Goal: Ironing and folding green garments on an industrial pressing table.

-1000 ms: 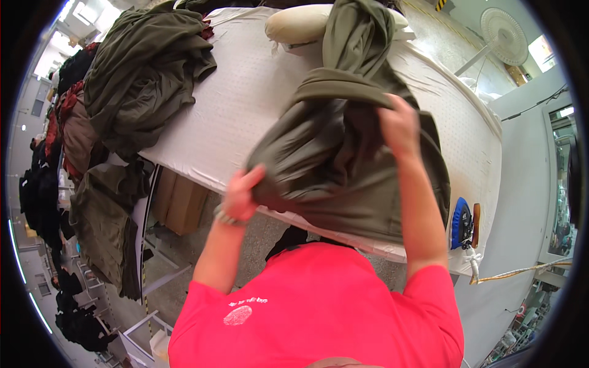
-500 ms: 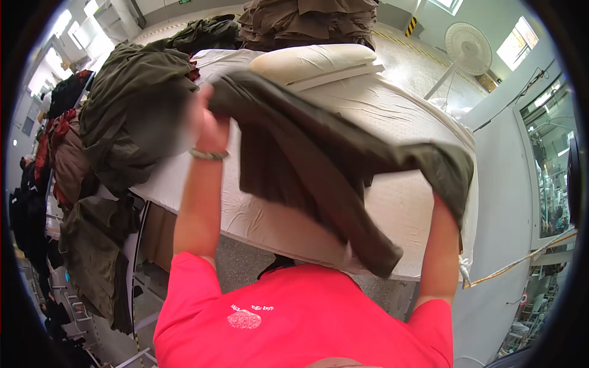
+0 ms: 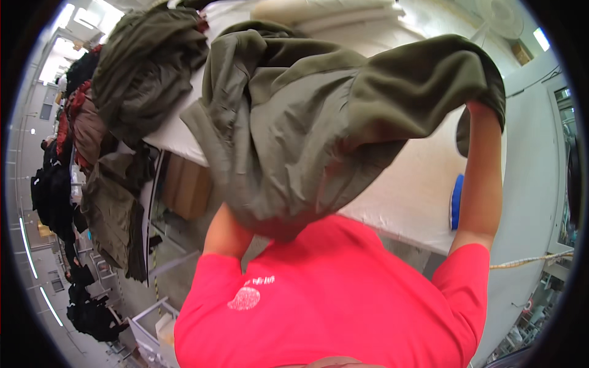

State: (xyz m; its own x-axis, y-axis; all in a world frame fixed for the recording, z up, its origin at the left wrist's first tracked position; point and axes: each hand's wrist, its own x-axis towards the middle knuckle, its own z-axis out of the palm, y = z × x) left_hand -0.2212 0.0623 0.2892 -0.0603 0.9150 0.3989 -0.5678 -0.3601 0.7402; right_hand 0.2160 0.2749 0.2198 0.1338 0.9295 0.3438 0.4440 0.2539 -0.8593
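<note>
A dark olive-green garment [image 3: 294, 116] is held up in front of me, spread between my two arms above the white-covered table [image 3: 411, 184]. Its cloth hangs in folds down to my chest. My left forearm [image 3: 226, 234] goes up beneath the hanging cloth, which hides that hand. On the right, my forearm [image 3: 481, 172] reaches into the garment's raised end, so the right hand is covered too. Neither hand's fingers can be seen. Beside my right forearm, a blue object [image 3: 456, 201] stands out at the table's right side; its kind is unclear.
A heap of olive cloth [image 3: 144, 73] lies on the table's far left. More olive cloth [image 3: 113, 214] hangs past the left edge, near a brown cardboard box [image 3: 187, 187] below. A padded cream board [image 3: 325, 9] lies at the back. The grey wall [image 3: 531, 165] borders the right.
The garment has come up and nearer, opening out wider. My left hand has dropped from the far left to behind the cloth. The right arm has risen. The view has tilted.
</note>
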